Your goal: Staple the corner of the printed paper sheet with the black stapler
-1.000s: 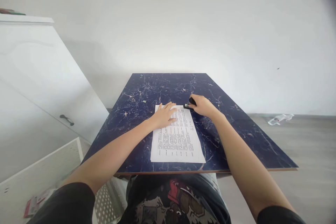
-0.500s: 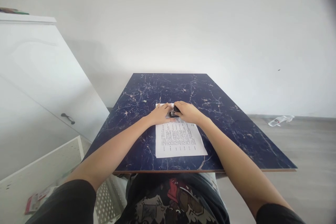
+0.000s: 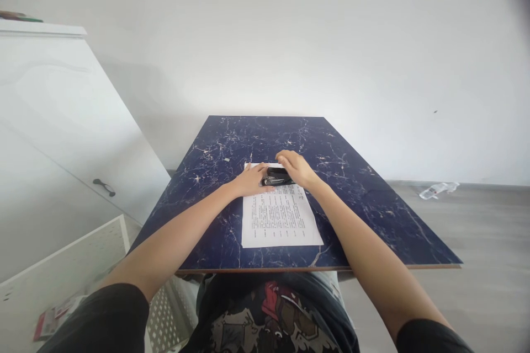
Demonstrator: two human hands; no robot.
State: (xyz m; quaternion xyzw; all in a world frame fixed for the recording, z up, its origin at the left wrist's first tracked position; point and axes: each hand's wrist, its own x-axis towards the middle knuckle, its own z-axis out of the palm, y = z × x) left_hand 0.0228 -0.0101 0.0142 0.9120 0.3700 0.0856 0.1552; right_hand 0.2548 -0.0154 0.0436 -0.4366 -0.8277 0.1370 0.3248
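A printed sheet of paper (image 3: 280,215) lies on a dark blue marbled tabletop (image 3: 232,143). At the sheet's top edge sits a black stapler (image 3: 276,176). My right hand (image 3: 296,169) curls over the stapler's right end and grips it. My left hand (image 3: 252,181) lies flat with fingers stretched out on the paper's top left corner, its fingertips touching the stapler's left end.
A white cabinet (image 3: 62,121) with a dark handle (image 3: 104,187) stands at the left. A white perforated panel (image 3: 62,270) leans below it. A clear plastic bottle (image 3: 438,190) lies on the grey floor at the right. A white wall rises behind the table.
My right hand has carried the stapler from the paper's top right corner leftward to the middle of its top edge. The paper has shifted slightly. My left hand has stayed on the top left corner.
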